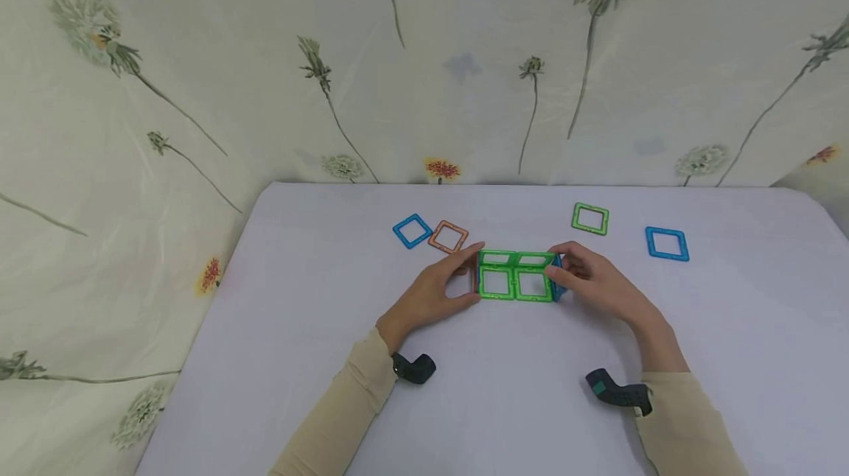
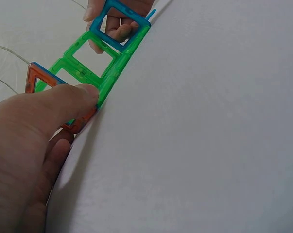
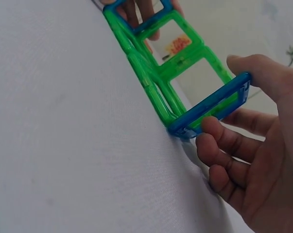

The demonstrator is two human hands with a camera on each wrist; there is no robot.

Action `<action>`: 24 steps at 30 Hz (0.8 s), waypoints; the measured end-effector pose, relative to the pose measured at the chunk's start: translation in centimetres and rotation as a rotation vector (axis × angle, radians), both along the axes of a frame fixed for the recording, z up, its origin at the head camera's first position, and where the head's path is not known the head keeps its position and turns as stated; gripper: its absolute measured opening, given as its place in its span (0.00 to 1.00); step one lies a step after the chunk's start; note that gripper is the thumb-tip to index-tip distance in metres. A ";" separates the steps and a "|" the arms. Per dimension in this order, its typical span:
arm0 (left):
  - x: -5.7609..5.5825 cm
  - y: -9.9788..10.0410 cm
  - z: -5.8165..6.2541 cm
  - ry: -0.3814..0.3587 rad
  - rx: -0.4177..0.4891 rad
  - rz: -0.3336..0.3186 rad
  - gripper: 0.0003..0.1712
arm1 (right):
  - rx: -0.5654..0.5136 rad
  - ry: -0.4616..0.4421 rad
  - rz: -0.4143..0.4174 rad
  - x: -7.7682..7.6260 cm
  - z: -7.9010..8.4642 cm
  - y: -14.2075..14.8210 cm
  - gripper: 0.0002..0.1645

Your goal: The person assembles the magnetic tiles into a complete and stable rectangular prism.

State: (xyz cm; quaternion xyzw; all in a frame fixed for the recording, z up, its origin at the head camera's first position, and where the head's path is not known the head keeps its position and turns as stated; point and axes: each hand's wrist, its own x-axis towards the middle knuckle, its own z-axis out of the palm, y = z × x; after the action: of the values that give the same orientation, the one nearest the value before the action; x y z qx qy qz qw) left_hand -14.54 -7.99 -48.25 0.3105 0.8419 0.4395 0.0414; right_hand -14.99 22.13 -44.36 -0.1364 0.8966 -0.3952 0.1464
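Several green square magnetic tiles (image 1: 514,284) are joined into a long, low boxlike form on the white table. At its left end stands an orange tile (image 2: 42,74), with blue edging beside it. My left hand (image 1: 434,292) holds that end, thumb on the near side and fingers on the far side. A blue tile (image 3: 209,103) stands upright across the right end. My right hand (image 1: 600,284) grips this blue tile between thumb and fingers. The hands partly hide both ends.
Behind the left hand lie a loose blue tile (image 1: 401,237) and an orange tile (image 1: 462,242), corners nearly meeting. Farther right, a loose green tile (image 1: 589,230) and another blue tile (image 1: 668,257) lie flat. A flowered cloth (image 1: 464,115) hangs behind the table's far edge.
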 end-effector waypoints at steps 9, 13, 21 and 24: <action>0.0 -0.1 0.1 0.002 -0.001 -0.005 0.47 | -0.058 0.065 -0.022 0.1 -0.1 -0.2 0.25; 0.0 -0.1 0.1 -0.001 -0.001 -0.004 0.46 | -0.111 0.096 -0.003 0.1 -0.4 -0.2 0.22; -0.1 -0.1 0.0 0.005 0.000 -0.005 0.47 | -0.109 0.133 -0.001 0.0 -0.9 0.1 0.21; -0.1 -0.1 0.0 0.005 0.006 -0.007 0.47 | -0.117 0.155 0.004 0.1 -0.8 0.0 0.20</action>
State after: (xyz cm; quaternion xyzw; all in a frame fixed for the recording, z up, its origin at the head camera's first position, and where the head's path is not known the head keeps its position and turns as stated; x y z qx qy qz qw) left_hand -14.66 -8.12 -48.22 0.3145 0.8396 0.4410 0.0396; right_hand -14.94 22.11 -45.12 -0.1766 0.8803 -0.4349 0.0692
